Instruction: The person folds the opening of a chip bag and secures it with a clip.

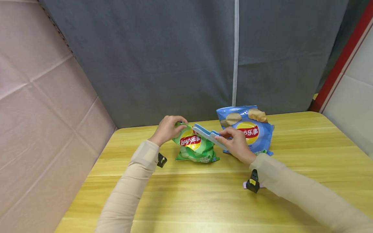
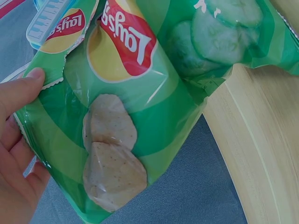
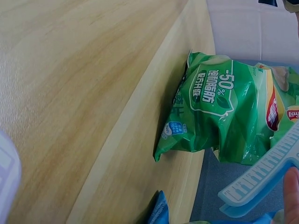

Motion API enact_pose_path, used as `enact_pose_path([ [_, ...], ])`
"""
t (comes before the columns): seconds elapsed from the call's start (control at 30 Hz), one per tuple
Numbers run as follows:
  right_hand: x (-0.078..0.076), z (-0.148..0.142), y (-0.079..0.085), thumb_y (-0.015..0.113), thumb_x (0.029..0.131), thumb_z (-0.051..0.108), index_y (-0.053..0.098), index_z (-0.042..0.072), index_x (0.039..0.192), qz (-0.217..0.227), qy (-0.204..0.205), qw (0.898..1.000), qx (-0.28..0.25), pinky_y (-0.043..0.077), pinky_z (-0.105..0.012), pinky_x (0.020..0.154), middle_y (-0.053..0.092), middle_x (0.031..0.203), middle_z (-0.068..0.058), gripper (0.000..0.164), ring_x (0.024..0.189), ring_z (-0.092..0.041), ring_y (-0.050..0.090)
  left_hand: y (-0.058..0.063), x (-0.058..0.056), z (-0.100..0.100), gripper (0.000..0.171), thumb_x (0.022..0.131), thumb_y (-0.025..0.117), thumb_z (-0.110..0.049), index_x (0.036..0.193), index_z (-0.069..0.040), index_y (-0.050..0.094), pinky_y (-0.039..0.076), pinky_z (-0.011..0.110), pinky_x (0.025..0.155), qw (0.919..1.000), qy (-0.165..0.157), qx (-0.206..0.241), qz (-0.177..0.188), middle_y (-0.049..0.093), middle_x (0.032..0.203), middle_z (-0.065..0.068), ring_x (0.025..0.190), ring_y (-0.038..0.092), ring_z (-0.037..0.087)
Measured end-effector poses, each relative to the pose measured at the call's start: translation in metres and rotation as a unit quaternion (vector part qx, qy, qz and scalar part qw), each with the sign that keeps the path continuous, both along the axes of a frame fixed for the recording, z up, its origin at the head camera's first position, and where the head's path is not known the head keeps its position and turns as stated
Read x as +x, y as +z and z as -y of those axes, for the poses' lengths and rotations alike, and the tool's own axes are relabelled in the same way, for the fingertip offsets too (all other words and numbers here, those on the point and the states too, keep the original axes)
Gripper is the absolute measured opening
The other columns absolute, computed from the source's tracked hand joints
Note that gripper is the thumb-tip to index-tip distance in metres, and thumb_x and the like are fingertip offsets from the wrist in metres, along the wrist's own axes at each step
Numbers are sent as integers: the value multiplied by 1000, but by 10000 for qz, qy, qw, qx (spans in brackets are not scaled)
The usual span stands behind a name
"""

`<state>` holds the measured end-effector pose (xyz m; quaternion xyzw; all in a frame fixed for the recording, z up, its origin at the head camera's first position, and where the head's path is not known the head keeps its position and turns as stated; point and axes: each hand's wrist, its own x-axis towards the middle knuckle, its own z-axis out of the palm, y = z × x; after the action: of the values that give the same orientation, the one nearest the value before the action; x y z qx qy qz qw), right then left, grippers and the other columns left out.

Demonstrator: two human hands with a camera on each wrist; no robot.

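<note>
A green Lay's chip bag (image 1: 195, 145) stands on the table with its top folded over. My left hand (image 1: 170, 128) pinches the top left corner of that bag, the thumb on the folded flap in the left wrist view. A light blue bag clip (image 3: 261, 175) is held by my right hand (image 1: 237, 144) between thumb and fingers. Its far end reaches the folded top of the green bag in the head view; whether it grips the film I cannot tell. Behind my right hand stands a blue Lay's chip bag (image 1: 263, 136).
A pale purple object (image 1: 244, 185) lies on the table under my right wrist, partly hidden, its edge also in the right wrist view. The wooden table (image 1: 186, 200) ends at a grey curtain (image 1: 163, 64). A pale wall panel (image 1: 43, 129) rises on the left.
</note>
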<state>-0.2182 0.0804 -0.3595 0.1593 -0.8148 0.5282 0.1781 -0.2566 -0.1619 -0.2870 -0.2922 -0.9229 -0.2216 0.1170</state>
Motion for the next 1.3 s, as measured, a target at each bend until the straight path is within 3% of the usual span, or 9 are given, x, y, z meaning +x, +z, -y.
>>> enact_pose_path([
  [0.23,-3,-1,0,73,74,7,67,-2,84,-258,125,9996,78,49,-24,62,65,82,-11,15,70,-20,61,-1,-1,0,11,83,65,-11,91,-7,69,37,24,52,10000,-18,13,44,68,88,5,50,43,8],
  [0.47,-7,-4,0,73,72,4,67,0,80,-542,327,9977,230,50,-26,60,64,79,-9,11,67,-19,61,0,0,1,9,83,65,-11,90,-7,70,41,25,56,10000,-18,45,42,68,89,4,57,50,9],
  [0.67,-10,-3,2,73,73,5,67,-1,81,-462,417,9976,294,52,-31,62,63,79,-9,12,69,-20,61,0,1,0,10,83,65,-11,91,-7,70,42,25,58,9999,-73,85,91,67,90,5,59,52,9],
  [1.3,-11,3,1,73,73,5,67,0,82,-546,476,9972,196,50,-26,59,63,79,-8,11,68,-17,60,-2,0,2,12,84,63,-10,95,-7,67,43,26,59,9994,-192,243,178,66,92,6,61,52,11],
])
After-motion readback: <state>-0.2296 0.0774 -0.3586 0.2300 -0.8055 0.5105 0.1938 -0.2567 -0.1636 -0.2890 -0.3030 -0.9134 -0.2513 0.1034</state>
